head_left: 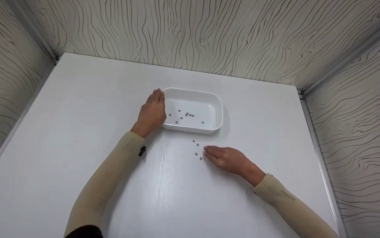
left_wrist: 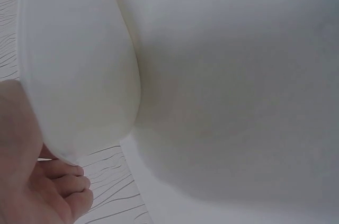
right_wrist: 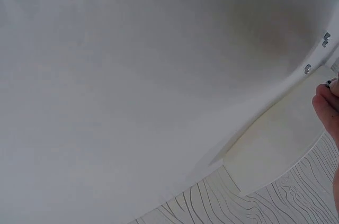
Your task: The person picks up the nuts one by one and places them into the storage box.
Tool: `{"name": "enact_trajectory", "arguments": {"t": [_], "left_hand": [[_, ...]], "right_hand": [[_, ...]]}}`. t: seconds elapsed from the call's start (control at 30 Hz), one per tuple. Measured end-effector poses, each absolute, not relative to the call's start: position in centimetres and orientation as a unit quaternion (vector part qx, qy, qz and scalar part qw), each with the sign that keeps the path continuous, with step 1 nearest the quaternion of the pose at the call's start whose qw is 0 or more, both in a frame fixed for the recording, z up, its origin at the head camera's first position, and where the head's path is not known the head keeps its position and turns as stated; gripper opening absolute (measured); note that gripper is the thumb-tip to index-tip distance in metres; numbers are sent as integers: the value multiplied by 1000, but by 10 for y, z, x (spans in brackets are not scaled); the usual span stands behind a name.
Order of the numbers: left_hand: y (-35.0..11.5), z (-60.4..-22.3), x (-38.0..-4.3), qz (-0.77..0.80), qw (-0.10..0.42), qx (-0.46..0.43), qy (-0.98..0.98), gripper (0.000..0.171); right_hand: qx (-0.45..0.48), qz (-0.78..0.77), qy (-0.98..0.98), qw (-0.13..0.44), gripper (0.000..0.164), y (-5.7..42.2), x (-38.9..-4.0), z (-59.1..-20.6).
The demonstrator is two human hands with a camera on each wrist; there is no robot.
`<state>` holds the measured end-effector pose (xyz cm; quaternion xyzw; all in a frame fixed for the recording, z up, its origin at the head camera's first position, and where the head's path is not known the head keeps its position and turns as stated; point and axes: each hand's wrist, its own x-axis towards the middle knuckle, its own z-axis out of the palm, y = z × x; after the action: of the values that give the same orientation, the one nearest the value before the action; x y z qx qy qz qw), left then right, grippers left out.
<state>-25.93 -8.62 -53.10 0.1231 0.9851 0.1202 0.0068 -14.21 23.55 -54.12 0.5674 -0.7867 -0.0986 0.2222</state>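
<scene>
Box: white, open-topped, toward the far side of the tabletop (head_left: 259,125); several loose nuts on its floor, a few bunched near the middle. Box (head_left: 190,128) stands level.
Left hand: (head_left: 151,114) grips the box at its left end, fingers curled round the rim in the left wrist view.
Right hand: (head_left: 227,160) just beside the loose nuts, fingers together; seems to pinch one nut (right_wrist: 329,83) at the fingertips, partly cut off by the frame edge.
Loose nuts: four on the tabletop (head_left: 197,144), in front of the box, apart from it.
Step, as judged: nuts being picked up singly, box steadied.
Technique: pinch each nut with fingertip pads; lift clear of the near wall; release low to limit bounce. Left hand should steady, not tilt.
Caution: a sideways brush could scatter the neighbours.
</scene>
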Motion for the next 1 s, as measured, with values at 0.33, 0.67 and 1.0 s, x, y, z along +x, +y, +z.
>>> {"name": "enact_trajectory", "arguments": {"t": [0.33,0.67,1.0], "left_hand": [[-86,-530,-261,111,14,133,985,59],[-87,-532,-261,111,9,133,985,59],[-86,-531,-261,116,11,130,985,58]], "right_hand": [[541,-1,-813,216,45,240,-150,-532],[487,115,-840,210,38,236,-156,-521],[407,226,-866,181,40,231,-166,-517]]}}
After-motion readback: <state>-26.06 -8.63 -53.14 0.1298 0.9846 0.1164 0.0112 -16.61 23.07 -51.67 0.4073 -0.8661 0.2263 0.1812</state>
